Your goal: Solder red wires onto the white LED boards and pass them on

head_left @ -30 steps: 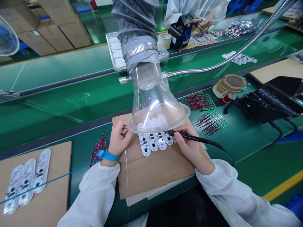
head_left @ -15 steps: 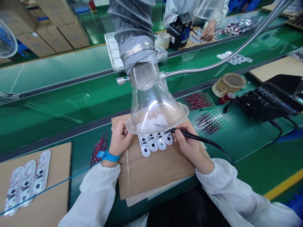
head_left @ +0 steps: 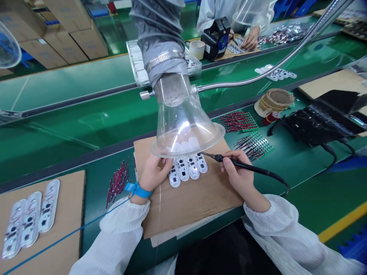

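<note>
The left hand [head_left: 155,175], fingers curled nearly together, is now being held closer to the four circuit boards [head_left: 182,169], which are being supported on cardboard [head_left: 195,202] beneath the clear hood [head_left: 187,131]; whether anything is being pinched cannot be told. The soldering iron [head_left: 218,157], gripped pen-fashion in the closed right hand [head_left: 239,175], is being drawn back, its tip exposed near the rightmost board [head_left: 202,164]; work there is apparently being interrupted.
</note>
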`<state>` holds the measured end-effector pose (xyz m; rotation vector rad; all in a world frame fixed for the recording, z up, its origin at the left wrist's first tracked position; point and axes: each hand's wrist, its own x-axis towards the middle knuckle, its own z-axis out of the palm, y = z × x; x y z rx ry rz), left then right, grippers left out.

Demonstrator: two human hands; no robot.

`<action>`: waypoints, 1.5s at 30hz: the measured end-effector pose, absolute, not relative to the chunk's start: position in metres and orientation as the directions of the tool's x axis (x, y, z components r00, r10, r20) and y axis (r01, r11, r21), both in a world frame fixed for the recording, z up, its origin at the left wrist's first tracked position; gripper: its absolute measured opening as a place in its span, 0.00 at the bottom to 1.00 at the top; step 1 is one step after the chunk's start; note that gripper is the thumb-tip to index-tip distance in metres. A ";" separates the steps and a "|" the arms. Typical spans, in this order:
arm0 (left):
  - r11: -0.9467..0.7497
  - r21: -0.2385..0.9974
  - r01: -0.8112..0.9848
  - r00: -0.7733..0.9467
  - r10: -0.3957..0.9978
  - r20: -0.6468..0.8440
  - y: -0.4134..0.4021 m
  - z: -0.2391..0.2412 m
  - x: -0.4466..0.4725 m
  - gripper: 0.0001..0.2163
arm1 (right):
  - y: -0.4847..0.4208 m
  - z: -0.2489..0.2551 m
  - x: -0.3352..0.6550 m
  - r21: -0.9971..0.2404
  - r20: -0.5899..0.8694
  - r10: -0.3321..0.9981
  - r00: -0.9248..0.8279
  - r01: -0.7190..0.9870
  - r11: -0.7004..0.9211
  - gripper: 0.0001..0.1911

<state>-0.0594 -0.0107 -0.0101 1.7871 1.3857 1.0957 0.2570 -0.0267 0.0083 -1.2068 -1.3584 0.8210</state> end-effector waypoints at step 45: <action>-0.403 0.811 0.423 0.311 0.906 0.288 -0.016 0.016 -0.060 0.04 | -0.022 0.008 0.250 -0.983 0.157 0.982 0.109 -0.076 0.165 0.25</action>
